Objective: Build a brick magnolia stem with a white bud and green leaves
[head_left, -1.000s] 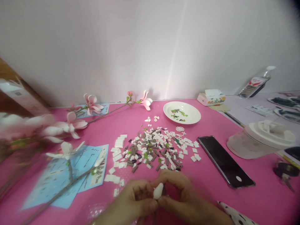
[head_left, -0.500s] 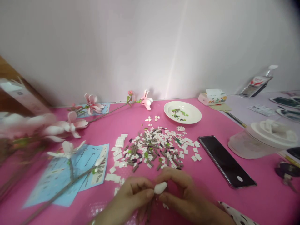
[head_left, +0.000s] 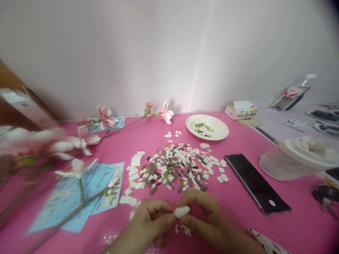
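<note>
A small white flower bud, apparently built of toy bricks, is pinched between the fingertips of both hands near the front of the table. My left hand closes on its left end. On its right side, the thumb and forefinger of my right hand grip it. Below the hands lie a few white pieces, partly hidden. Just beyond is a heap of loose bricks in white, brown, black and green. Left of my left hand, a branch with white blossoms lies over blue instruction sheets.
Pink magnolia stems lie at the back left. A white plate holds small green pieces. To the right are a phone, a lidded plastic tub, a tissue box and a bottle on the pink and pale tabletop.
The bud has tilted a little, now lying more level between my fingers. More of the white pieces beneath the hands show. The whole view has shifted slightly.
</note>
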`<action>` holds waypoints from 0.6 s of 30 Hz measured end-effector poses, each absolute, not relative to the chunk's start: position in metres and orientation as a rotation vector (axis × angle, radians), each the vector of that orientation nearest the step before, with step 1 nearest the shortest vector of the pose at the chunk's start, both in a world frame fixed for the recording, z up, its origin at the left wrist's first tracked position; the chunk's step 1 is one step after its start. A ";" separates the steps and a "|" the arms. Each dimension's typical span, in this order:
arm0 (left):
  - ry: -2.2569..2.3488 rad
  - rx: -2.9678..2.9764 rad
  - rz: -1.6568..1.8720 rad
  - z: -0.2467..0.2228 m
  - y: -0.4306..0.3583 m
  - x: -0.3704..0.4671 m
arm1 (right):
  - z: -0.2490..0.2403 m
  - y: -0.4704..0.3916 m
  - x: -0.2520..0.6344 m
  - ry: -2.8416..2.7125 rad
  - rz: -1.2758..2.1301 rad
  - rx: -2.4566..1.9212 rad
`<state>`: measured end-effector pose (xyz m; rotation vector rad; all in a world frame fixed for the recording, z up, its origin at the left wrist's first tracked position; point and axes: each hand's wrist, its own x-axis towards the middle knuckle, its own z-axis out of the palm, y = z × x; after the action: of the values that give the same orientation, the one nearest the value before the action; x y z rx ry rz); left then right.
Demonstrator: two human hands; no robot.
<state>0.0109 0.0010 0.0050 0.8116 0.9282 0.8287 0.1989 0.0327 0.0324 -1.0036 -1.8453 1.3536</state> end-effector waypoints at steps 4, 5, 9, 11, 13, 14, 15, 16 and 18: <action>0.905 0.812 0.819 0.009 0.003 0.012 | 0.034 0.032 0.198 -1.856 1.378 -1.016; 0.908 0.812 0.823 0.011 0.003 0.013 | 0.033 0.032 0.198 -1.844 1.385 -1.012; 1.003 0.784 0.855 0.011 0.000 0.012 | 0.028 0.033 0.198 -1.776 1.356 -0.995; 1.065 0.731 0.896 0.007 -0.002 0.011 | 0.025 0.033 0.198 -1.752 1.346 -0.986; 1.105 0.664 0.928 0.002 -0.004 0.010 | 0.023 0.033 0.199 -1.732 1.338 -0.977; 1.114 0.641 0.941 0.000 -0.005 0.009 | 0.021 0.033 0.200 -1.729 1.327 -0.976; 1.115 0.628 0.951 -0.002 -0.006 0.008 | 0.020 0.033 0.201 -1.727 1.313 -0.978; 1.108 0.618 0.955 -0.004 -0.007 0.007 | 0.019 0.033 0.202 -1.725 1.303 -0.987; 1.078 0.604 0.958 -0.004 -0.008 0.006 | 0.018 0.033 0.203 -1.713 1.309 -1.025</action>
<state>0.0063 -0.0083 -0.0045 0.6042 1.0779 0.9583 0.2034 0.0331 0.0179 -1.0255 -1.7127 1.3092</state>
